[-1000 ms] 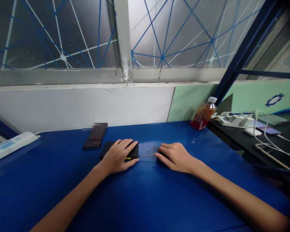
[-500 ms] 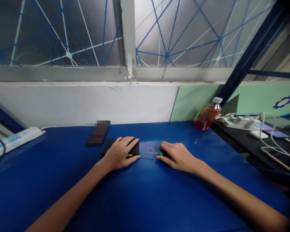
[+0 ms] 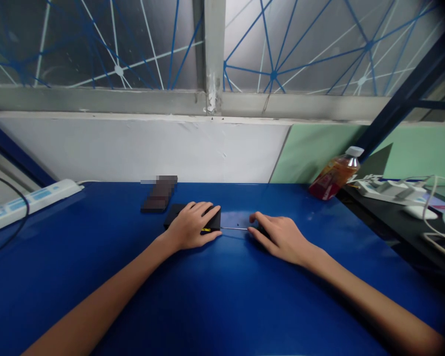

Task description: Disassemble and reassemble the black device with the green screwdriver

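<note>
My left hand (image 3: 193, 226) lies over a flat black box (image 3: 217, 218) with a yellow mark on its near side. Its fingers rest across the top and the thumb presses along the near edge. To the right, my right hand (image 3: 284, 237) is curled around the dark handle of a screwdriver (image 3: 234, 228). The thin metal shaft lies level and points left, its tip meeting the box's right side. Most of the handle is hidden by my fingers. A tiny dark speck (image 3: 238, 225) is on the table just behind the shaft.
Behind my left hand lies a dark, partly blurred-out flat object (image 3: 159, 195). A white power strip (image 3: 40, 200) is at the left. A drink bottle (image 3: 335, 173) stands at the back right, beside a black table with cables and a white mouse (image 3: 420, 212).
The whole view has shifted, so things sit further right and slightly higher. My right fingers have moved on the screwdriver handle, and its green part no longer shows. My left hand still holds the box.
</note>
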Motion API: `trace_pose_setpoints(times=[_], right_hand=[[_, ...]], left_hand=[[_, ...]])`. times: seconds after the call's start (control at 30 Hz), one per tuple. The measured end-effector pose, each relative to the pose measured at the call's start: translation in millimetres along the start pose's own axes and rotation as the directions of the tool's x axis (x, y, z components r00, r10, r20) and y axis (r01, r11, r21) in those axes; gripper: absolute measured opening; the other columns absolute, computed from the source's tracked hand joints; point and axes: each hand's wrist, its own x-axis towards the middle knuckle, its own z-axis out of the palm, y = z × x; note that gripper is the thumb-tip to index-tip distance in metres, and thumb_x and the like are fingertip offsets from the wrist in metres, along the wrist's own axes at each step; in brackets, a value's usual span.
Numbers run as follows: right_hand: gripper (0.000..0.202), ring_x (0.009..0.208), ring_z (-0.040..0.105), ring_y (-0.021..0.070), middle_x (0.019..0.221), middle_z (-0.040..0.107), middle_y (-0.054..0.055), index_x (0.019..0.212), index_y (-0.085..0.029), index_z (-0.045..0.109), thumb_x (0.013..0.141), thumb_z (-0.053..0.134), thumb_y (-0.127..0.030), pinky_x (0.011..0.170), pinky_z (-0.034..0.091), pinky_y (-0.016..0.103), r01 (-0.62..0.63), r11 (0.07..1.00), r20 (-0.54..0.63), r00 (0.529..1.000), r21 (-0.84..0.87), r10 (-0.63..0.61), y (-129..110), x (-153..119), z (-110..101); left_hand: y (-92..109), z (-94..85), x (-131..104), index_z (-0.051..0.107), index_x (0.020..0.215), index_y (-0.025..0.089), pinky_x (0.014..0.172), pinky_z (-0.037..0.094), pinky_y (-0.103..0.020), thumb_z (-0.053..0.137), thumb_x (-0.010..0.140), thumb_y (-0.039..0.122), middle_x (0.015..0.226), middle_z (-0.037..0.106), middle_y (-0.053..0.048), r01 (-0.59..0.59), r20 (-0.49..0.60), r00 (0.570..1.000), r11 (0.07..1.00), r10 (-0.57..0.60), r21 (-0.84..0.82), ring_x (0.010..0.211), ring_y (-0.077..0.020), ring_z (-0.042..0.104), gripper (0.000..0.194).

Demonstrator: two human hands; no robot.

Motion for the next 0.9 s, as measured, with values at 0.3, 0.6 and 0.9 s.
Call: trace_pose_setpoints(times=[0.3,0.6,0.9], right_hand=[[0.037,0.067,0.058,0.0156,0.082,0.064,0.005,0.084,-0.018,0.057,0.096,0.046,-0.050,0.059,0.034,0.026,0.024,0.998,0.020,0.999,0.055,-0.025,6.5,1.9,-0.4],[0.028,0.059,0.057,0.0150,0.069,0.063,0.000,0.089,-0.020,0.053,0.092,0.055,-0.048,0.054,0.029,0.025,-0.024,0.992,0.049,0.999,0.127,0.018,6.7,0.7,3.4],[0.033,0.063,0.058,0.0158,0.079,0.065,0.004,0.095,-0.018,0.056,0.097,0.044,-0.049,0.056,0.031,0.027,0.018,1.000,-0.036,0.999,-0.003,-0.018,5.0,-0.2,5.7]], left_hand=[[0.0,1.5,-0.5,0.046,0.139,0.014,0.099,0.040,-0.050,0.047,0.092,0.055,0.132,0.056,-0.019,0.004,-0.002,1.000,1.000,-0.004,0.006,0.121,-0.0335,0.052,0.062],[1.0,2.5,0.2,0.047,0.138,0.017,0.099,0.040,-0.049,0.050,0.091,0.054,0.132,0.057,-0.016,0.027,-0.025,0.999,0.999,-0.027,-0.031,0.120,-0.0324,0.053,0.060],[5.7,-0.7,1.7,0.047,0.137,0.014,0.102,0.037,-0.051,0.049,0.092,0.050,0.133,0.056,-0.017,0.039,0.001,0.999,0.998,-0.039,-0.041,0.123,-0.0332,0.050,0.058]])
